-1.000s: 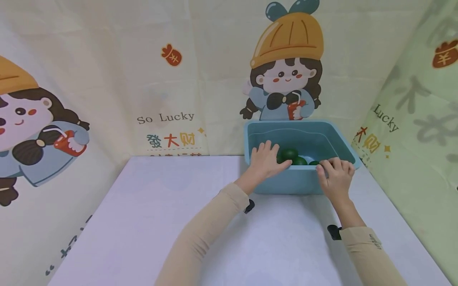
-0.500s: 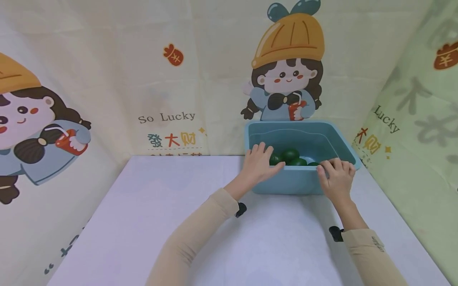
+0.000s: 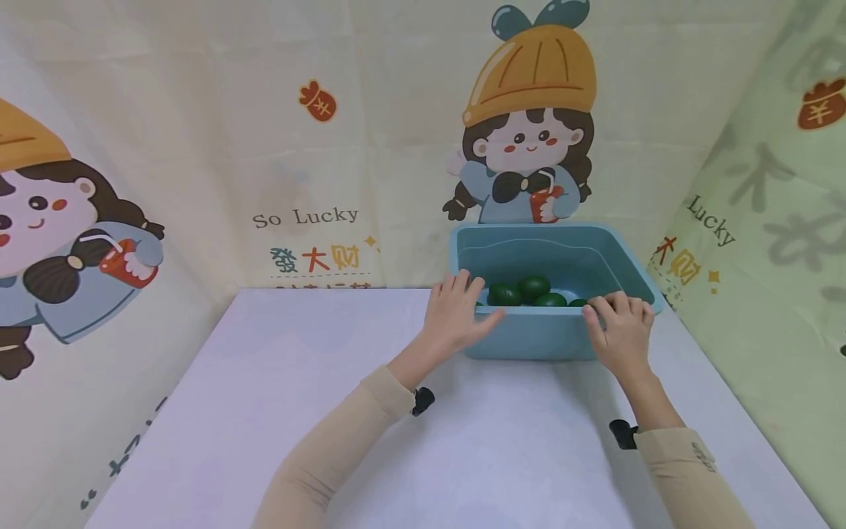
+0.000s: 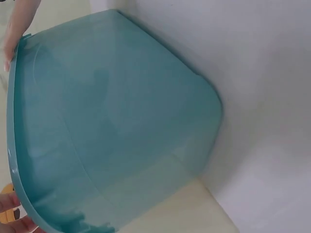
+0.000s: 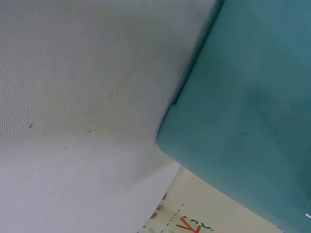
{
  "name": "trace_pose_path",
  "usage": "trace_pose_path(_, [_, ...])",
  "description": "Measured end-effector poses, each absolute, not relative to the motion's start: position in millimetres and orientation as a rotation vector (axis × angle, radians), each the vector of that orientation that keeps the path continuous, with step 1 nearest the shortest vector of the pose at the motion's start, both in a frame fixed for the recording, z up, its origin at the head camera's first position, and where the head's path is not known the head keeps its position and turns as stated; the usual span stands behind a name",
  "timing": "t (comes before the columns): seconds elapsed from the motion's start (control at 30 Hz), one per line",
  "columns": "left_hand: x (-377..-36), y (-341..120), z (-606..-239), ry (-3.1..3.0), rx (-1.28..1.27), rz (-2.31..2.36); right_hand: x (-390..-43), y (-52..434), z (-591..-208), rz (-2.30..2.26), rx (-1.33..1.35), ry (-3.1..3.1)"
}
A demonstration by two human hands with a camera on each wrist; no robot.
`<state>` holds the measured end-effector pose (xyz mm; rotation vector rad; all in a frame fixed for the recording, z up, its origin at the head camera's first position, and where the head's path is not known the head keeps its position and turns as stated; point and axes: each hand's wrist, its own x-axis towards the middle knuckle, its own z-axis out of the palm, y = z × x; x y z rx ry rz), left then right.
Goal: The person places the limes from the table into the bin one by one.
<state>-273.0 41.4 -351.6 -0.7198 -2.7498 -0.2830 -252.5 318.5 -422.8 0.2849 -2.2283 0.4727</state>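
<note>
A blue plastic bin [image 3: 529, 332] stands at the back right of the table. Several dark green, oval fruits that look like avocados [image 3: 505, 294] lie on its floor, partly hidden by the front wall. My left hand [image 3: 451, 316] is at the bin's front left corner, fingers spread and thumb out along the front rim; its fingertips [image 4: 22, 225] show at the rim in the left wrist view. With fingers over the front rim near the right corner and thumb outside, my right hand [image 3: 621, 334] grips the bin. In the right wrist view only the bin's outer wall [image 5: 243, 121] shows.
The white table [image 3: 277, 389] extends left and in front of the bin. A printed cloth backdrop [image 3: 396, 147] rises right behind it, and a pale green side cloth [image 3: 780, 294] stands close on the right.
My left hand has moved left and slightly down, from over the fruits to the bin's left corner, uncovering more fruits. My right hand and the bin have stayed in place.
</note>
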Motion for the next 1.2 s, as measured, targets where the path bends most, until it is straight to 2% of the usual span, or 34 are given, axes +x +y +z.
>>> trace_pose_path(0.5, [-268,-9,-364,-2.746,-0.606,-0.411,-237,317,-405,0.492,0.220,-2.528])
trace_pose_path(0.8, [-266,-44,-369,-2.750,-0.529,-0.335,-230,318,-389,0.401,0.189,-2.732])
trace_pose_path(1.2, [-267,-84,-354,-2.749,-0.455,-0.295,-223,314,-352,0.298,0.240,-2.861])
